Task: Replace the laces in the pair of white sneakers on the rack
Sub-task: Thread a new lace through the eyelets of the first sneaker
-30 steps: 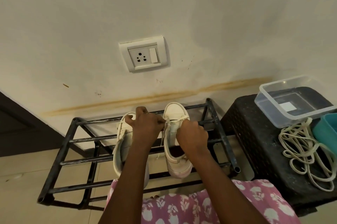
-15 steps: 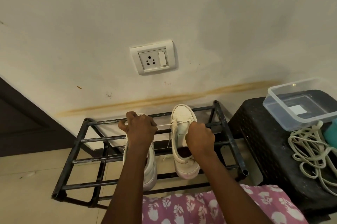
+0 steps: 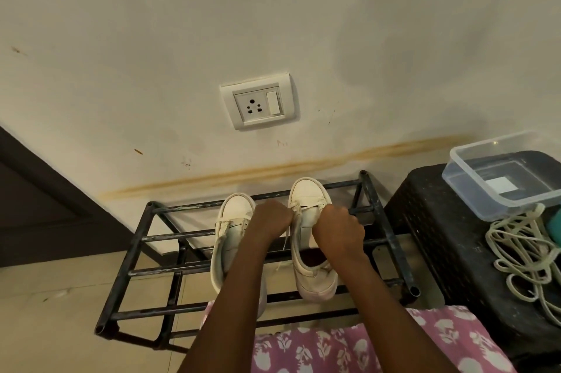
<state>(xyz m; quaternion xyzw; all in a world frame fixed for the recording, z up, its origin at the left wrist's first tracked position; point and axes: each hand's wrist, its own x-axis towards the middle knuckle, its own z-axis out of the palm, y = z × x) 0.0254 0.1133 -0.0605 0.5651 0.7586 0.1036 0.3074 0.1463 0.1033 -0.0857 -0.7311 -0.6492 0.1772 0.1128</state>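
**A:** And the left hand [image 3: 271, 217] is back in! A moment ago it was out over the left sneaker [image 3: 235, 211], drawing a strand taut. Now it sits tight against the right sneaker [image 3: 308, 193].

**B:** From the left, then. The rack [image 3: 145, 239] carries both shoes across its bars, toes at the back edge and heels at the front. The left sneaker lies near the middle, with lacing only by the toe and its tongue bare.

**A:** That left hand is a curled fist pinching the lace [image 3: 296, 208] at the right sneaker's lowest eyelets, with a loose end dangling beneath it.

**B:** The right sneaker is nearer the rack's right edge, and the crossings show up by the toe only. The right hand [image 3: 338, 228] is curled over the shoe's right flank. Whether it pinches lace or the upper, the fingers are hidden.

**A:** Off the rack's right end, a black stool [image 3: 440, 220] holds a clear tub [image 3: 501, 178] and a heap of pale laces [image 3: 522, 251].

**B:** So plenty remains. Neither shoe is laced to the top, and whether this strand is coming out or going in can't be told from here.
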